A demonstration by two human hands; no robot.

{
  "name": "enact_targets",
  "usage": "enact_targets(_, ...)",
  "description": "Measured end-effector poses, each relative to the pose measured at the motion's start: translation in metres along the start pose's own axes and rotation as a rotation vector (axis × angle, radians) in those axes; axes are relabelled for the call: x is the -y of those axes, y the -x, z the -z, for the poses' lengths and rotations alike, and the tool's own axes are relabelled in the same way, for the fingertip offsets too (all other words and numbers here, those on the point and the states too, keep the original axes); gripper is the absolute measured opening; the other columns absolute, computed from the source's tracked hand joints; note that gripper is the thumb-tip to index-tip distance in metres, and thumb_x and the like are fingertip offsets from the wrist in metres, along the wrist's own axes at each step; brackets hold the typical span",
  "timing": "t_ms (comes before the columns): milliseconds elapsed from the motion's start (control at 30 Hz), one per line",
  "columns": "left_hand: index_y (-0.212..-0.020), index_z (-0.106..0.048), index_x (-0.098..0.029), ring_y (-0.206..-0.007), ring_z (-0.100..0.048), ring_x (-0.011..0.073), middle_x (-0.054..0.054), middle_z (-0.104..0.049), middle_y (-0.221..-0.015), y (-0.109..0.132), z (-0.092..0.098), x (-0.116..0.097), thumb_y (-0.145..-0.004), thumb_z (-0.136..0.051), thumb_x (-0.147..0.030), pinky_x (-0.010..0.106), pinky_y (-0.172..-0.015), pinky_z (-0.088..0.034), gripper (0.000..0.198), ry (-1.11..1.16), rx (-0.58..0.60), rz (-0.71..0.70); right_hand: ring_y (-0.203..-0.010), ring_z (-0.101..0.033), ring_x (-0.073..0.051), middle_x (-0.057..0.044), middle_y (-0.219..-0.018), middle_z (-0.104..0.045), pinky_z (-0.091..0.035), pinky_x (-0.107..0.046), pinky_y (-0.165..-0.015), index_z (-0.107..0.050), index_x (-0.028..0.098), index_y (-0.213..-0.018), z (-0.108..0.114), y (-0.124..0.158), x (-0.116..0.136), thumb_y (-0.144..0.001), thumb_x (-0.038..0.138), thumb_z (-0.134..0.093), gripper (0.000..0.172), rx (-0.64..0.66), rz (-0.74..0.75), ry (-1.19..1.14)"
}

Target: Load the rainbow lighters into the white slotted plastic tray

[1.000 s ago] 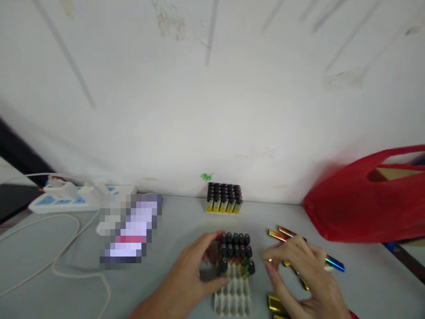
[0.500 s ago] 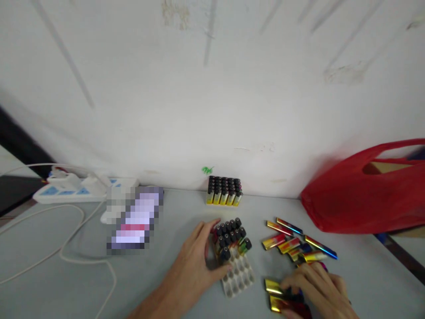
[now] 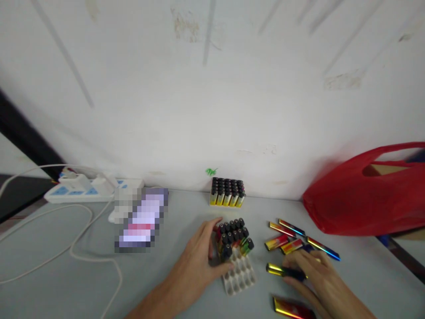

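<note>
My left hand (image 3: 199, 257) is wrapped round the left side of a pale tray (image 3: 239, 274) with round-ended slots. Several lighters (image 3: 234, 232), dark ends up, stand in its far rows, while the near rows show bare slots. To the right, my right hand (image 3: 312, 270) pinches a dark lighter with a gold end (image 3: 275, 269), held just over the table. A red and gold lighter (image 3: 292, 308) lies nearer to me, below that hand. Beyond the fingers, several loose red, gold and blue lighters (image 3: 277, 242) are scattered, some partly hidden by the hand.
A full block of lighters (image 3: 227, 192) stands against the wall. A red bag (image 3: 361, 199) sits at the back right. On the left are a power strip (image 3: 96, 190) with plugs, a white cable (image 3: 116, 266) and a blurred phone (image 3: 144, 219).
My right hand has moved up and away from the near lighters, bringing one gold-ended lighter with it. The red and gold one stays behind. My left hand keeps its grip on the tray.
</note>
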State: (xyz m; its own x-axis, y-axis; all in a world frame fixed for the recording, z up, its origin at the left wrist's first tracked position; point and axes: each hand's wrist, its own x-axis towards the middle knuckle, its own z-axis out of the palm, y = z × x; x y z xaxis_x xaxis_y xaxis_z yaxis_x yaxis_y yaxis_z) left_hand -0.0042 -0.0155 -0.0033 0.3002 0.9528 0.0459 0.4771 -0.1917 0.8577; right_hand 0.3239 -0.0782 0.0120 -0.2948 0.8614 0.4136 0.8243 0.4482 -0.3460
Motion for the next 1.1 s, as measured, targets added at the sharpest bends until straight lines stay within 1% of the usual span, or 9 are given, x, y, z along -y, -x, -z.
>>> enact_targets(100, -0.158, -0.050, -0.025, -0.078, -0.061, 0.0234, -0.002, -0.063, -0.093, -0.004, 0.004, 0.002, -0.077, -0.094, -0.021, 0.036, -0.078, -0.052, 0.093, 0.014, 0.029, 0.034, -0.089, -0.078, -0.025, -0.006, -0.107, -0.082, -0.065, -0.031, -0.076, -0.076, 0.029, -0.111, 0.021, -0.017, 0.016, -0.103, 0.034, -0.073, 0.010, 0.128, -0.112, -0.246)
enact_targets(233, -0.156, -0.052, -0.024, -0.079, -0.062, 0.0232, -0.004, -0.060, -0.086, -0.005, 0.004, 0.005, -0.078, -0.093, -0.022, 0.037, -0.083, -0.051, 0.089, 0.046, 0.033, 0.024, -0.091, -0.075, -0.024, -0.006, -0.101, -0.079, -0.061, -0.031, -0.080, -0.078, 0.026, -0.107, 0.029, -0.047, 0.032, -0.098, 0.039, -0.083, 0.017, 0.072, -0.300, -0.576)
enact_targets(300, -0.157, -0.051, -0.024, -0.080, -0.062, 0.0235, -0.004, -0.060, -0.086, -0.006, 0.004, 0.007, -0.079, -0.092, -0.023, 0.037, -0.084, -0.051, 0.088, 0.048, 0.026, 0.016, -0.083, -0.070, -0.021, -0.004, -0.091, -0.073, -0.057, -0.029, -0.074, -0.077, 0.023, -0.096, 0.021, -0.063, 0.040, -0.097, 0.041, -0.083, 0.019, 0.046, -0.318, -0.812)
enact_targets(400, -0.157, -0.050, -0.025, -0.079, -0.062, 0.0239, -0.005, -0.059, -0.084, -0.007, 0.004, 0.010, -0.079, -0.092, -0.025, 0.037, -0.082, -0.051, 0.089, 0.030, 0.031, 0.015, -0.077, -0.059, -0.016, -0.001, -0.086, -0.063, -0.049, -0.025, -0.068, -0.074, 0.022, -0.097, 0.003, -0.087, 0.053, -0.101, 0.046, -0.079, 0.025, -0.039, -0.402, -1.113)
enact_targets(567, -0.157, -0.049, -0.024, -0.077, -0.063, 0.0236, -0.005, -0.061, -0.083, -0.009, 0.008, 0.008, -0.076, -0.091, -0.023, 0.037, -0.081, -0.052, 0.091, 0.013, 0.068, 0.004, -0.056, -0.050, -0.012, 0.002, -0.076, -0.062, -0.043, -0.025, -0.059, -0.064, 0.022, -0.096, -0.026, -0.104, 0.068, -0.109, 0.040, -0.063, 0.022, -0.064, -0.449, -1.532)
enact_targets(633, -0.157, -0.048, -0.024, -0.075, -0.063, 0.0233, -0.005, -0.062, -0.082, -0.009, 0.008, 0.007, -0.074, -0.091, -0.021, 0.036, -0.078, -0.051, 0.093, 0.016, 0.068, 0.011, -0.046, -0.036, -0.010, 0.005, -0.067, -0.056, -0.032, -0.024, -0.049, -0.063, 0.024, -0.102, -0.034, -0.101, 0.068, -0.108, 0.034, -0.061, 0.012, -0.027, -0.486, -1.632)
enact_targets(733, -0.157, -0.049, -0.024, -0.073, -0.062, 0.0223, -0.005, -0.064, -0.081, -0.009, 0.009, 0.006, -0.073, -0.090, -0.020, 0.033, -0.072, -0.050, 0.093, 0.039, 0.071, 0.019, -0.050, -0.024, -0.011, 0.007, -0.062, -0.043, -0.023, -0.024, -0.046, -0.065, 0.022, -0.100, -0.041, -0.092, 0.066, -0.103, 0.031, -0.067, 0.009, 0.032, -0.523, -1.736)
enact_targets(933, -0.157, -0.050, -0.025, -0.067, -0.060, 0.0200, -0.006, -0.063, -0.079, -0.010, 0.008, 0.012, -0.073, -0.093, -0.026, 0.029, -0.064, -0.047, 0.094, 0.030, 0.056, 0.007, -0.055, -0.025, -0.013, 0.004, -0.063, -0.035, -0.027, -0.027, -0.052, -0.052, 0.021, -0.064, -0.048, -0.085, 0.064, -0.101, 0.066, -0.061, 0.059, 0.109, -0.502, -1.884)
enact_targets(1100, -0.158, -0.049, -0.026, -0.062, -0.059, 0.0179, -0.006, -0.064, -0.078, -0.011, 0.005, 0.023, -0.073, -0.094, -0.034, 0.027, -0.060, -0.046, 0.096, 0.038, 0.036, -0.031, -0.047, -0.016, -0.010, 0.008, -0.055, -0.025, -0.018, -0.027, -0.045, -0.037, 0.025, -0.057, -0.059, -0.084, 0.057, -0.096, 0.073, -0.064, 0.067, 0.130, -0.584, -1.878)
